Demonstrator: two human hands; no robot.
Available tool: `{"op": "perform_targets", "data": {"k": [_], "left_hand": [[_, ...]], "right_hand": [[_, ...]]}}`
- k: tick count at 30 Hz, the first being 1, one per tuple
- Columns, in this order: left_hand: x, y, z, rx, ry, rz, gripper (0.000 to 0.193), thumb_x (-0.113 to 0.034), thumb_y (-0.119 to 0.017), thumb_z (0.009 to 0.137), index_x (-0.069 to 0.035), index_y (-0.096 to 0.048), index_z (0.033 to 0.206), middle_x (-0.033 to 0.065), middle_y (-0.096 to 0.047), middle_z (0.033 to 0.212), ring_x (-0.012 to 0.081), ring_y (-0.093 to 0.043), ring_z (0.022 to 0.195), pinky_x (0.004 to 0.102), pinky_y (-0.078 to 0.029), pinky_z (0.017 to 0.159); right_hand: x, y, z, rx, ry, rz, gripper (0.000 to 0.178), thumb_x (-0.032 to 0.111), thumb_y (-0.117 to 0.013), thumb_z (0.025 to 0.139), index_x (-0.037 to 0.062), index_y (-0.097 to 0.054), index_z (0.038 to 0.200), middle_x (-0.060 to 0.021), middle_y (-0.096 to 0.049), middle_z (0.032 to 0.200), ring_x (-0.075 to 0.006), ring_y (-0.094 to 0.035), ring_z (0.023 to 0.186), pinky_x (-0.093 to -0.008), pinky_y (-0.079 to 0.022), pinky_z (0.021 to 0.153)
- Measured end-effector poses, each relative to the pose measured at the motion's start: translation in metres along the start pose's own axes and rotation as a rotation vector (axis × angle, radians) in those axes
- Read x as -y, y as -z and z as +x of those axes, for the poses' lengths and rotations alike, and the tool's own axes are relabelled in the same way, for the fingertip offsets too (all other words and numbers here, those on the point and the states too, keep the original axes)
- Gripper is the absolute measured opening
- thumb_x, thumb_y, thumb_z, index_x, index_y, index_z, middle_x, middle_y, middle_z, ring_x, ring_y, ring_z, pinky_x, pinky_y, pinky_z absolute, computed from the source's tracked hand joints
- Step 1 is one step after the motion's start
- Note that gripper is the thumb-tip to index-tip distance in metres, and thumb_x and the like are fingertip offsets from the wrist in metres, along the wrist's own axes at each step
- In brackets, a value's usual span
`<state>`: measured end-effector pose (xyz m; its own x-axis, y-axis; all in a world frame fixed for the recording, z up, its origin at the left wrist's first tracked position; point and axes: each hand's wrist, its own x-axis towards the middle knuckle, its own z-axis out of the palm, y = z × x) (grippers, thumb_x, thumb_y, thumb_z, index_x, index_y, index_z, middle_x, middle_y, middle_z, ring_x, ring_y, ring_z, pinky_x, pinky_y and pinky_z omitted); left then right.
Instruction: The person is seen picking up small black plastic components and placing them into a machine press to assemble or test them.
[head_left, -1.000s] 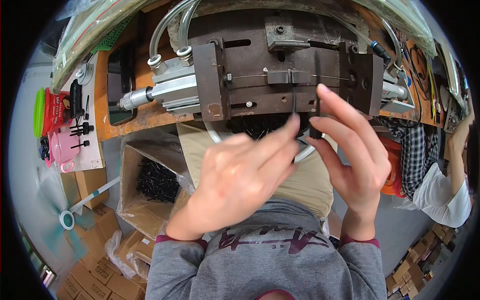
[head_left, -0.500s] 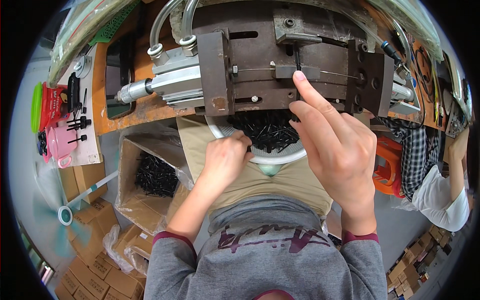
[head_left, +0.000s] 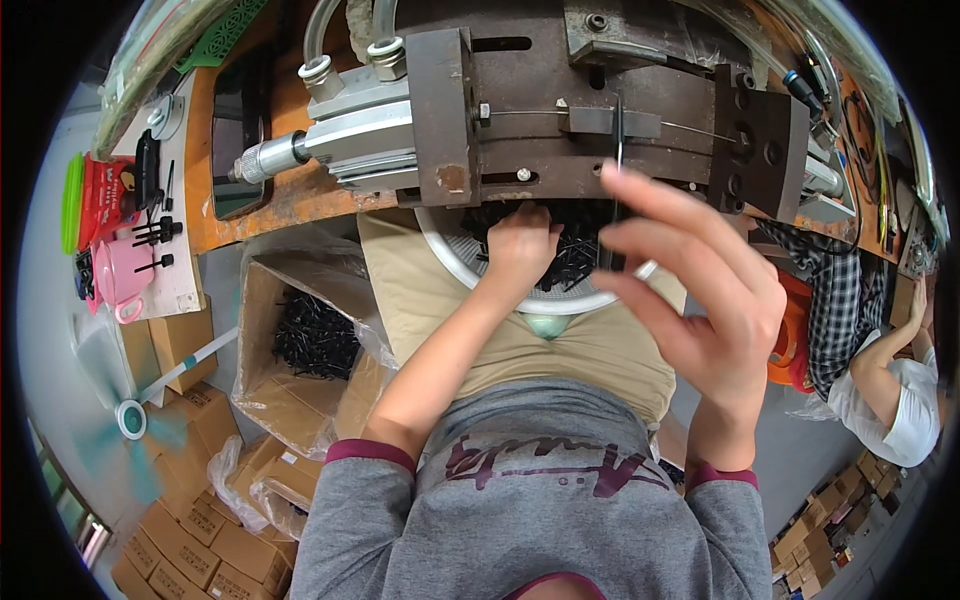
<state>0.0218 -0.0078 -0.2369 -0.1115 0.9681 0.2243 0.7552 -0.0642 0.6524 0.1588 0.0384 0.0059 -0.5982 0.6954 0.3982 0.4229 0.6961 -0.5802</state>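
My right hand (head_left: pixel 705 290) is in front of the metal fixture (head_left: pixel 540 165), index finger raised. Its thumb and middle finger pinch the dark near end of a slim black rod-shaped part (head_left: pixel 618 140). The rod stands across a small grey block (head_left: pixel 588 121) on the fixture, slightly smeared by motion. My left hand (head_left: pixel 522 252) reaches into a white basket (head_left: pixel 462 268) on my lap, among many loose black rod-shaped parts (head_left: pixel 572 262). Its fingers are curled down into the pile, and what they hold is hidden.
Left of my legs, an open carton (head_left: pixel 265 350) holds more black parts. A cylinder with hoses (head_left: pixel 360 140) joins the fixture's left side. At left are a pink cup (head_left: pixel 120 272), a phone-like dark slab (head_left: pixel 240 140) and a fan (head_left: pixel 130 420). Another person's arm (head_left: pixel 885 365) shows at right.
My left hand has moved right and farther into the basket. My right hand has drawn back to the right, its index finger lifting off the rod. The view has shifted slightly.
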Motion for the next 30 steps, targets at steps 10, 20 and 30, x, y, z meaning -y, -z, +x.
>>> {"op": "perform_targets", "data": {"k": [10,20,30], "left_hand": [[-0.013,0.063,0.007,0.531,0.465,-0.310,0.026,-0.026,-0.074,0.083,-0.004,-0.073,0.096,0.0102,-0.073,0.089,0.0172,-0.069,0.081,0.0301,-0.054,0.072],[-0.071,0.159,-0.007,0.735,0.713,-1.100,0.020,-0.014,-0.065,0.094,0.002,-0.072,0.104,0.0081,-0.073,0.090,0.0113,-0.066,0.084,0.0243,-0.051,0.076],[-0.094,0.193,-0.003,0.847,0.694,-1.248,0.024,-0.016,-0.058,0.098,0.000,-0.069,0.111,0.0068,-0.072,0.090,0.0103,-0.067,0.084,0.0223,-0.051,0.064]], "right_hand": [[-0.030,-0.030,-0.079,0.282,-0.329,0.397,0.027,0.010,-0.082,0.071,0.0042,-0.069,0.093,-0.0093,-0.069,0.109,-0.0212,-0.069,0.080,-0.0316,-0.057,0.065],[-0.020,-0.032,-0.063,0.088,-0.888,0.927,0.024,0.016,-0.063,0.095,-0.0015,-0.066,0.112,-0.0084,-0.070,0.089,-0.0095,-0.061,0.069,-0.0241,-0.051,0.063],[-0.007,-0.025,-0.049,0.118,-0.898,1.220,0.020,0.011,-0.063,0.094,-0.0044,-0.068,0.106,-0.0093,-0.070,0.086,-0.0089,-0.062,0.063,-0.0212,-0.050,0.057]]}}
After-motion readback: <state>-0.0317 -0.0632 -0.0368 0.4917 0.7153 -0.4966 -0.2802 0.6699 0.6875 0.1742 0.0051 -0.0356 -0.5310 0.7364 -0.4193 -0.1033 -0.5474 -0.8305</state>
